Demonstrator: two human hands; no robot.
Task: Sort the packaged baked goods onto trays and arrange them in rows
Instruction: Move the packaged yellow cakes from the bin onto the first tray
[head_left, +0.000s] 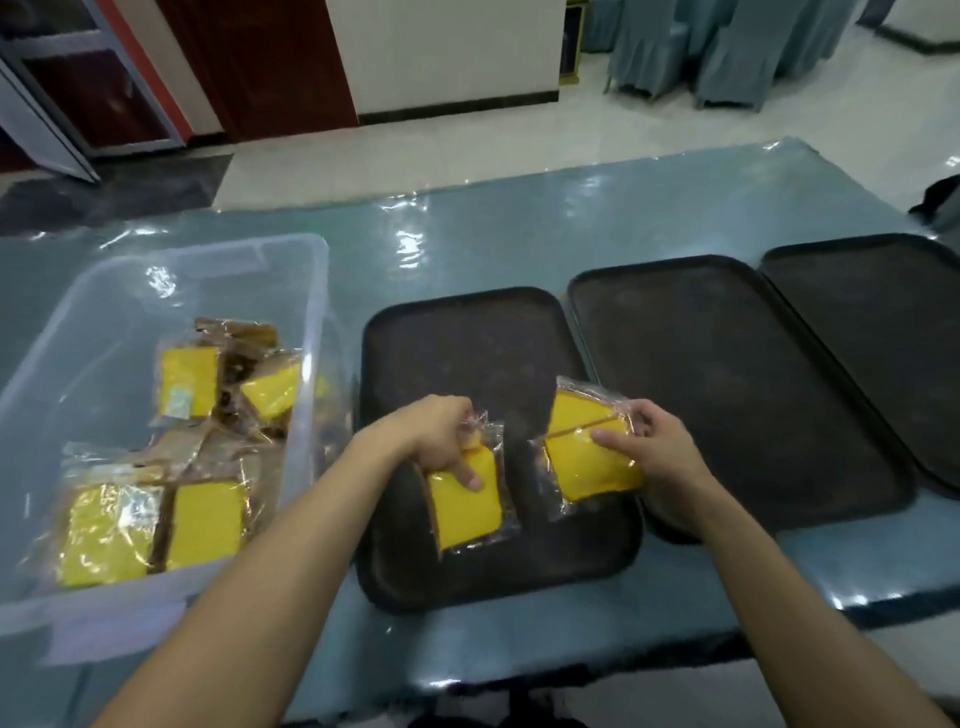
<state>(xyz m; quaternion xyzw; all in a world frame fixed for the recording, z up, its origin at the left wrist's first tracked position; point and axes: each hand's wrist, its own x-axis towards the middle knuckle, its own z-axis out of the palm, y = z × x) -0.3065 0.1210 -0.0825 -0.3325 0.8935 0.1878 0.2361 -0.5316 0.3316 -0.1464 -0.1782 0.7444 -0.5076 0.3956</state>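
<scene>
Over the nearest black tray (415, 577), my left hand (441, 441) grips the top of a clear packet of yellow cake (467, 506). My right hand (649, 447) holds a second packet (587, 462) with two yellow cake slices at the tray's right side, thumb on top. Whether either packet touches the tray I cannot tell. A clear plastic bin (306, 332) on the left holds several more wrapped yellow and brown cakes (202, 519).
Two more black trays (727, 374) (883, 322) lie side by side to the right on the blue-covered table (493, 244). A dark object (943, 200) sits at the table's far right edge. Covered chairs (727, 52) stand across the floor.
</scene>
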